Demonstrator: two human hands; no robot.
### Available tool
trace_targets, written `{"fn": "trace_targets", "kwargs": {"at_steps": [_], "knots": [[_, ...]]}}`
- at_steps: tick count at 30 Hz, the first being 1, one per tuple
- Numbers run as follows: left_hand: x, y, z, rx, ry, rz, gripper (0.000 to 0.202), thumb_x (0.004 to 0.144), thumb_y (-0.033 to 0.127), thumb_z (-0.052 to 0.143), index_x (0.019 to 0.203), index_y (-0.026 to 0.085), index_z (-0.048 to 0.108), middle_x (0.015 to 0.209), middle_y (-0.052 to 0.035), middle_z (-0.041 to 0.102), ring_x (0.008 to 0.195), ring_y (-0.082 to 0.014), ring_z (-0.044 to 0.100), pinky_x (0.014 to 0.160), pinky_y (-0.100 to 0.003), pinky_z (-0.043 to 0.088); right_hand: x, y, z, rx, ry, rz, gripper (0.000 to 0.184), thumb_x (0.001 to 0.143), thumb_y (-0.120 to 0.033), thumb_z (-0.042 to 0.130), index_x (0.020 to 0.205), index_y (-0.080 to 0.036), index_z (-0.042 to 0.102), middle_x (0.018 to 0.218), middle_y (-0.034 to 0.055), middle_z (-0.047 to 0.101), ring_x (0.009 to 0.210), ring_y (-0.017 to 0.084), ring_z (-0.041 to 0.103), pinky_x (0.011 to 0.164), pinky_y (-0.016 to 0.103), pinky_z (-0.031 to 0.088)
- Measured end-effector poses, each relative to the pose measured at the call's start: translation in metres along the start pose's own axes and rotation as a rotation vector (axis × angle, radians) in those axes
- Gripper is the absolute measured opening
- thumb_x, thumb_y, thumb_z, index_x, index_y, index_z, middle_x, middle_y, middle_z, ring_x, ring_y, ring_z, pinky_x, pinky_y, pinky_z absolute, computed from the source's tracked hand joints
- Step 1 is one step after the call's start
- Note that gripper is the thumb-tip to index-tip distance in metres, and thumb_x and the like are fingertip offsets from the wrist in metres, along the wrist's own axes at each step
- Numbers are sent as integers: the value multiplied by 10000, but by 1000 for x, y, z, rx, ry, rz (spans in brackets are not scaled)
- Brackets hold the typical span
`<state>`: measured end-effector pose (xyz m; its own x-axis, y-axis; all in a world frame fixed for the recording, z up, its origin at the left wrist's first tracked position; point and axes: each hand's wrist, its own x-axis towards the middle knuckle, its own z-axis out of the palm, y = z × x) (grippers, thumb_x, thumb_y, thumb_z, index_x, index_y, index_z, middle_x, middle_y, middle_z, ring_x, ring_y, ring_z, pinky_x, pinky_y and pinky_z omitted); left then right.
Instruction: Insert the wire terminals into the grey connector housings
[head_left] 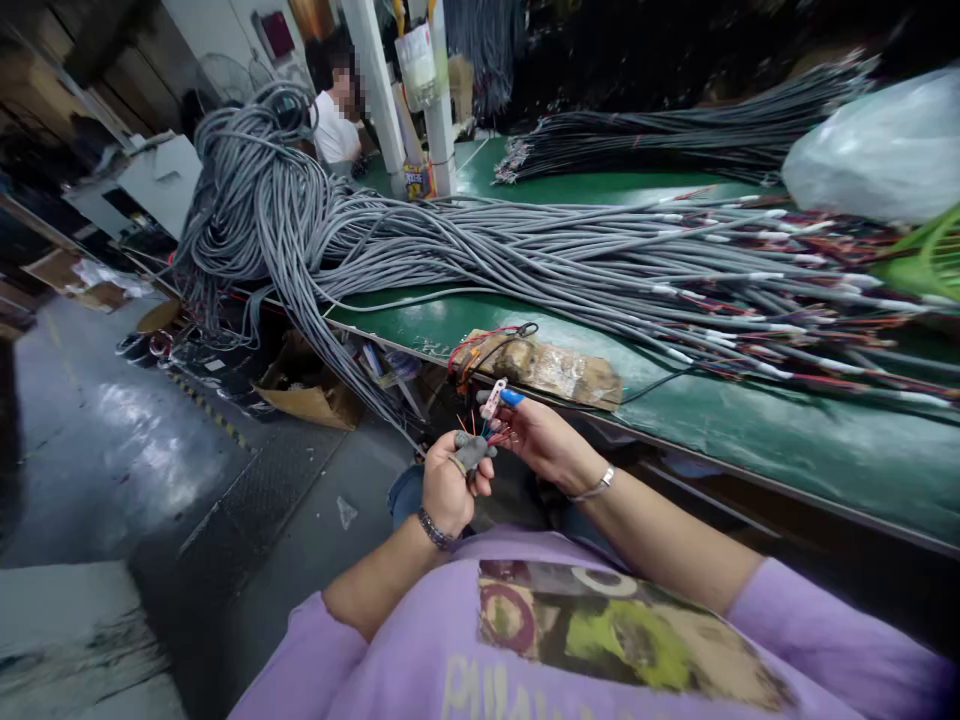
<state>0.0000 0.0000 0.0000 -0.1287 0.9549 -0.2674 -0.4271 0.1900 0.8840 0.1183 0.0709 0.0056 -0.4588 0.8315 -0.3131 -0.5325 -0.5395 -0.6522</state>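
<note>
My left hand (450, 482), with grey covers on its fingertips, is closed round the end of a grey cable. Thin coloured wires (491, 432), orange, blue and red among them, fan out above its fingers. Close beside it, my right hand (544, 440) pinches a small pale pink and white piece (493, 399) with dark spots, perhaps a connector. A blue cover (511, 397) wraps my right thumb tip. Both hands are just off the front edge of the green table. Whether the wires touch the pale piece I cannot tell.
A long bundle of grey cables (450, 240) lies across the green table (787, 440). Near its edge rests a tape-wrapped block (555, 370) with red and black leads. Darker cables (637, 140), a plastic bag (877, 150) and a green basket (926, 260) sit behind. Someone in white (335, 128) is beyond.
</note>
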Motion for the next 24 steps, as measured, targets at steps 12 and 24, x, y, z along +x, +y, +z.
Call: {"fn": "trace_targets", "kwargs": {"at_steps": [12,24], "knots": [[9,-2,4,-32,35,-11,298,659,408,679,689,167,506,492,33,564,313,-50,425,315,-176,197,7,0,-3,16,6,23,244,805,-406,636,774,-165,662,597,-1,625,493,84,533,488,206,480],[8,-6,1,-6,-8,-13,261,663,370,667,660,167,503,467,30,562,296,-59,428,300,-173,221,6,0,-8,-18,-12,74,331,823,-488,563,822,-174,668,778,50,690,615,131,595,547,245,482]]}}
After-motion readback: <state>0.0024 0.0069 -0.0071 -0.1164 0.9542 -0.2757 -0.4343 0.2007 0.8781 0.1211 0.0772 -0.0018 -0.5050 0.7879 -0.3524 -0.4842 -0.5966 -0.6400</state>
